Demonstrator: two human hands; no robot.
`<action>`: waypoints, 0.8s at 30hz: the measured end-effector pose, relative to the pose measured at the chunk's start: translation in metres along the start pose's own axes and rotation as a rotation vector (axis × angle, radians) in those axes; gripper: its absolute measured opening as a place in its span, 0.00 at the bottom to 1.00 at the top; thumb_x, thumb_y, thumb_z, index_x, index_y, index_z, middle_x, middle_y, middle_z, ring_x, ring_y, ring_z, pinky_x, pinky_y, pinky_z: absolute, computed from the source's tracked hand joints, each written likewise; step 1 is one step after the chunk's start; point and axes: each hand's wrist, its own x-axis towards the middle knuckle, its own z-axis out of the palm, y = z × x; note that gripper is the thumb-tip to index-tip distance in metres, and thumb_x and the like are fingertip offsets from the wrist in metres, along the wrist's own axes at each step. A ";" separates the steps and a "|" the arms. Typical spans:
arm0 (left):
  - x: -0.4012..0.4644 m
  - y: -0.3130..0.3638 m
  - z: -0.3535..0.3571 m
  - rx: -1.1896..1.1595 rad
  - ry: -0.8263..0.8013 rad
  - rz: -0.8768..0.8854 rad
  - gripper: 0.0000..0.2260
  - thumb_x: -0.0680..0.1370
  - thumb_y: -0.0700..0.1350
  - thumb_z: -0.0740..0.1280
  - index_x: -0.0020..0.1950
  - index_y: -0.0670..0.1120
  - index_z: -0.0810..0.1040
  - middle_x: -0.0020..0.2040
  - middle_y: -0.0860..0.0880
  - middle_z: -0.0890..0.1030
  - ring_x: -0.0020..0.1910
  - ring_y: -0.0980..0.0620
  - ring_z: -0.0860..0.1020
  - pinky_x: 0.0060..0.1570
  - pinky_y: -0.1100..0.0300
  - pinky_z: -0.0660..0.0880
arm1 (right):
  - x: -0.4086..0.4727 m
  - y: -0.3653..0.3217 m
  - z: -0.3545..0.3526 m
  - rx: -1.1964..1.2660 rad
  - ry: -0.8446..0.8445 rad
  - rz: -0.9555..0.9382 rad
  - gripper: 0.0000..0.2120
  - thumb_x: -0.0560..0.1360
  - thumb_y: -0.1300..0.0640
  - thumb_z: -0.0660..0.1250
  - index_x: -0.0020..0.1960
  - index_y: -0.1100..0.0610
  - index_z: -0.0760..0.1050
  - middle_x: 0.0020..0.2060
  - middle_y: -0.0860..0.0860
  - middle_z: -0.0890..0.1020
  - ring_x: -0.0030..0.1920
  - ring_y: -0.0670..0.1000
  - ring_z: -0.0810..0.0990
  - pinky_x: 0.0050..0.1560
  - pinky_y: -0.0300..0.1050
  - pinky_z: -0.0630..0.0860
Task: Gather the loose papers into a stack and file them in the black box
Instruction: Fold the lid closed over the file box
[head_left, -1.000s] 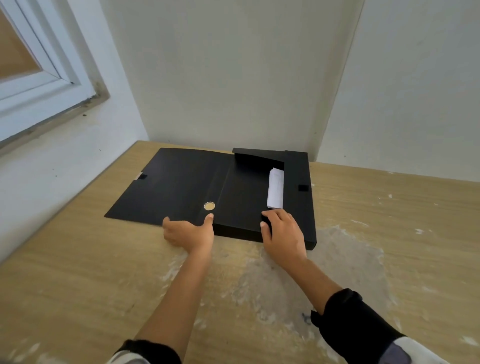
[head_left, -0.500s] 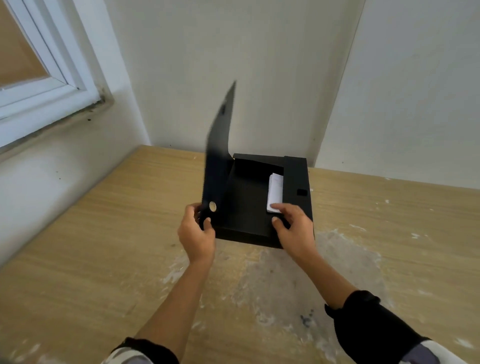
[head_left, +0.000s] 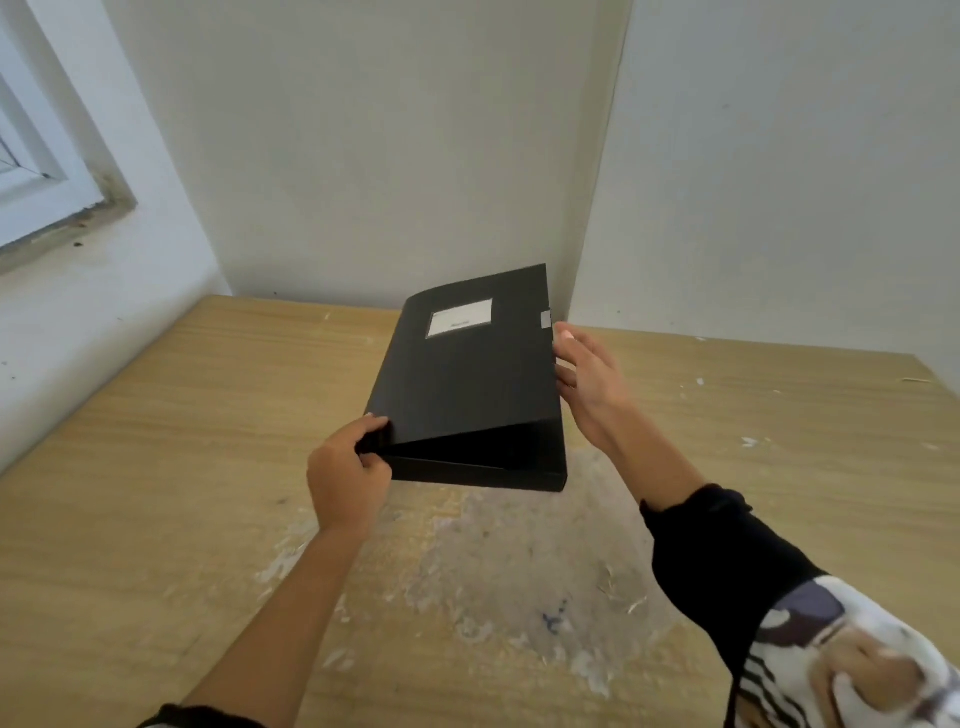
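Note:
The black box (head_left: 470, 387) lies on the wooden table near the back corner, its cover folded down over it with a wedge-shaped gap still showing along the near edge. A white label (head_left: 460, 318) sits on the cover. My left hand (head_left: 347, 474) pinches the cover's near-left corner. My right hand (head_left: 589, 385) rests with spread fingers against the box's right side, by the small grey tab (head_left: 545, 318). The papers are hidden inside the box.
The wooden table (head_left: 208, 467) has a worn, white-scuffed patch (head_left: 493, 571) in front of the box. Walls meet in a corner just behind the box. A window frame (head_left: 47, 197) is at the upper left.
The cover, flat on the table to the left one second ago, swung up and over and now lies down on the box. My right hand moved from the box's near edge to its right side.

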 end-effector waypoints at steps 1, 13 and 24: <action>0.001 0.001 0.000 -0.001 -0.031 0.007 0.22 0.65 0.25 0.59 0.53 0.42 0.82 0.53 0.41 0.84 0.50 0.44 0.81 0.50 0.59 0.76 | 0.004 0.000 -0.001 -0.067 0.016 0.023 0.12 0.78 0.57 0.60 0.61 0.55 0.72 0.54 0.54 0.81 0.53 0.53 0.81 0.53 0.47 0.79; 0.021 0.001 0.020 0.200 -0.348 0.192 0.16 0.75 0.34 0.61 0.62 0.40 0.75 0.59 0.43 0.76 0.57 0.46 0.74 0.57 0.57 0.71 | 0.032 0.049 -0.009 -1.453 -0.042 -0.333 0.21 0.79 0.51 0.54 0.70 0.55 0.63 0.72 0.55 0.64 0.72 0.57 0.59 0.70 0.54 0.63; 0.020 0.005 0.023 0.303 -0.450 0.156 0.17 0.76 0.36 0.58 0.65 0.41 0.70 0.69 0.44 0.71 0.68 0.44 0.68 0.66 0.51 0.68 | 0.030 0.063 -0.003 -1.461 -0.197 -0.206 0.25 0.80 0.52 0.48 0.74 0.61 0.48 0.76 0.57 0.53 0.76 0.56 0.46 0.75 0.53 0.50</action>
